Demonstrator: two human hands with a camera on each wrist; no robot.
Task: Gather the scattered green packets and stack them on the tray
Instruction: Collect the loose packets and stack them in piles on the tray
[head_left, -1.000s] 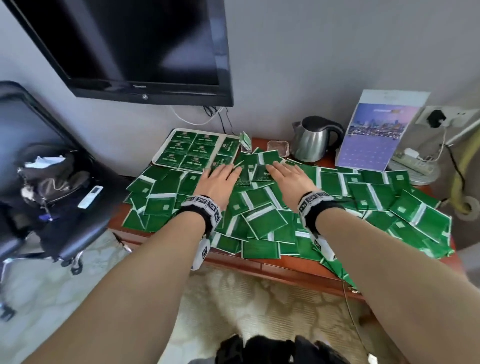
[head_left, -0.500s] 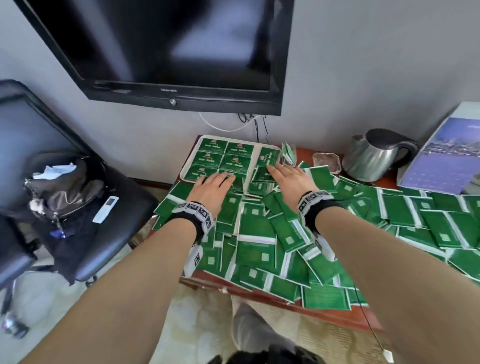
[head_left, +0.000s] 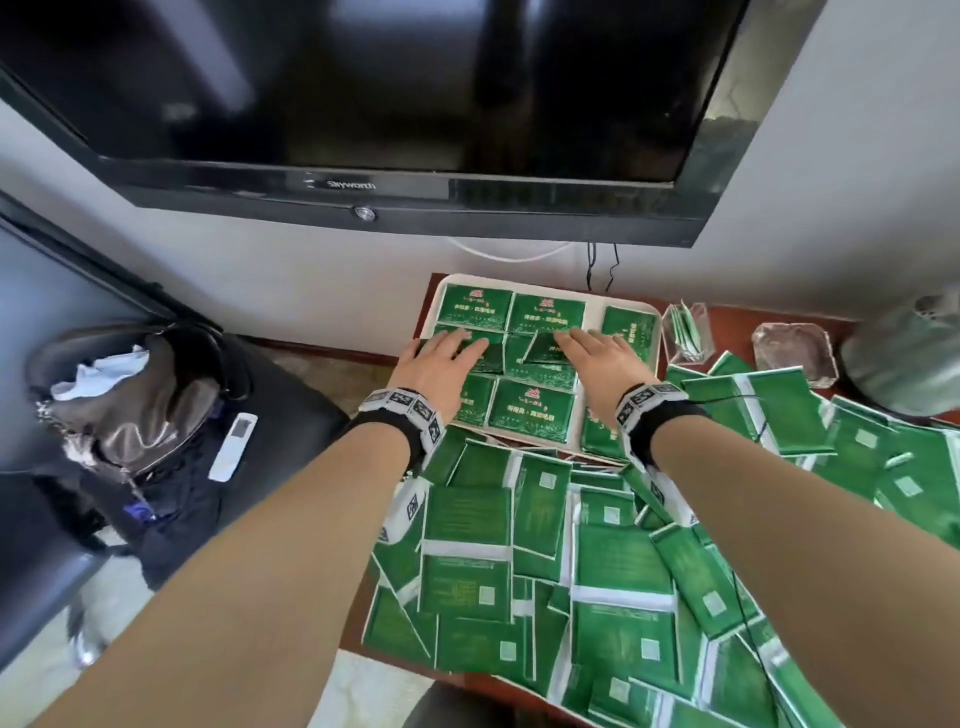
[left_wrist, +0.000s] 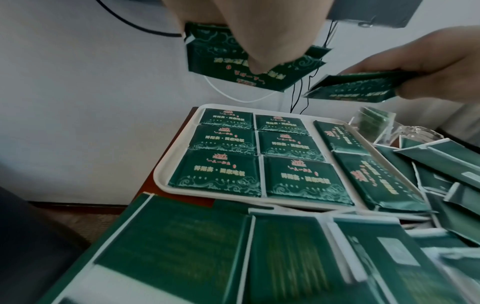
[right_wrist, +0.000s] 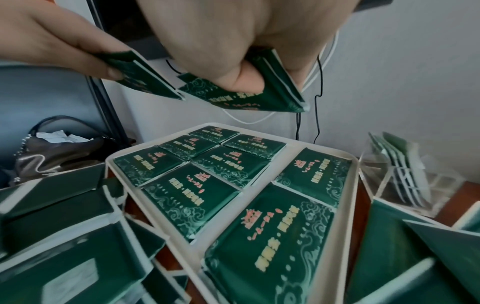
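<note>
Clearly early days: the white tray (head_left: 655, 316) holds eight low stacks, each hand (head_left: 435, 370) (head_left: 597, 364) pinches a few green packets (left_wrist: 231, 67) above it, and dozens still litter the table (head_left: 530, 582).

Your left hand (head_left: 439, 366) covers tray's (head_left: 429, 309) middle-left packet in head view — print unreadable beneath. Kettle (head_left: 904, 358) cut by right edge, blurred. Near loose packets (left_wrist: 182, 253) in left wrist view smeared, text illegible. Your right hand (right_wrist: 231, 41) cropped at top edge — count of held packets (right_wrist: 249, 96) unclear.
</note>
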